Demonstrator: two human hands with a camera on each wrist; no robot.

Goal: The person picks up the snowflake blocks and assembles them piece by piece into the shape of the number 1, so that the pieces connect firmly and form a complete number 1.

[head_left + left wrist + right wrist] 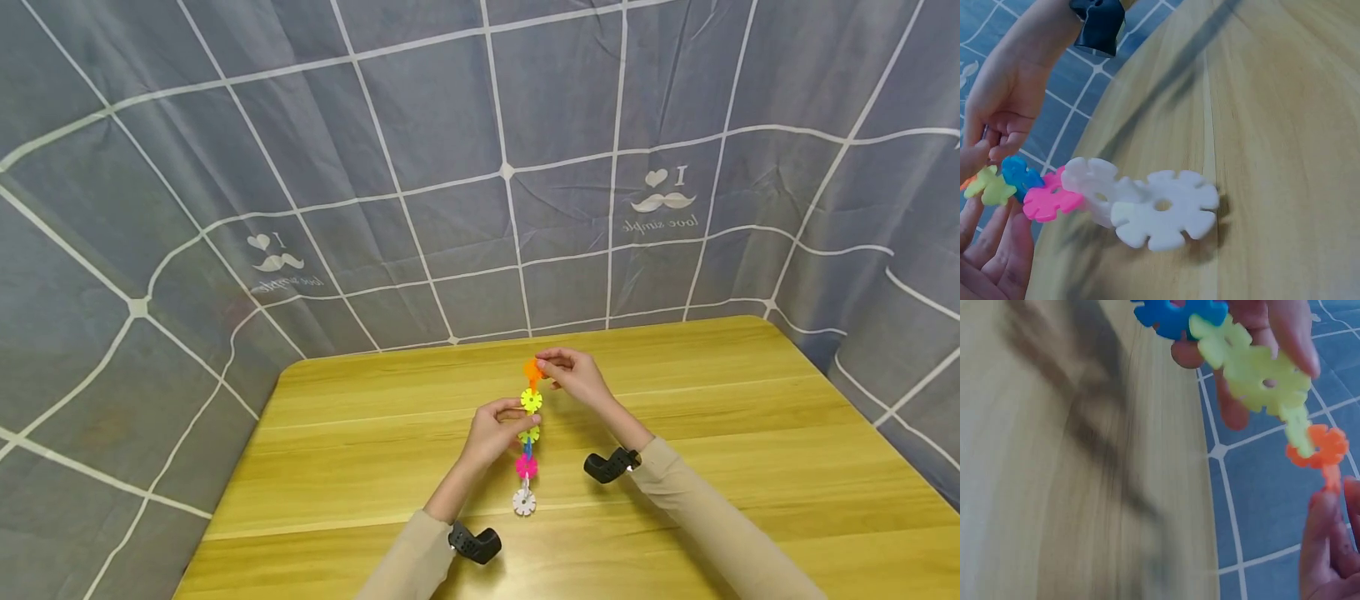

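A chain of notched plastic discs, like snowflake building pieces, stretches between and below my hands. My left hand [489, 435] pinches it midway, at a yellow disc [528, 434]. Higher up, my right hand [581, 380] holds the orange disc [533, 370] at the far end between thumb and fingers. Another yellow disc [1267, 382] links towards the orange ones in the right wrist view. Below the left hand follow a blue disc [1019, 177], a pink disc [1054, 195] and white discs [1164, 210]. The left hand's fingers partly hide the middle of the chain.
A wood-grain table [360, 475] lies under the hands. Grey curtains [450, 208] with white lines hang behind it and at both sides. Each wrist wears a black camera band, one on the left [477, 543] and one on the right [611, 465].
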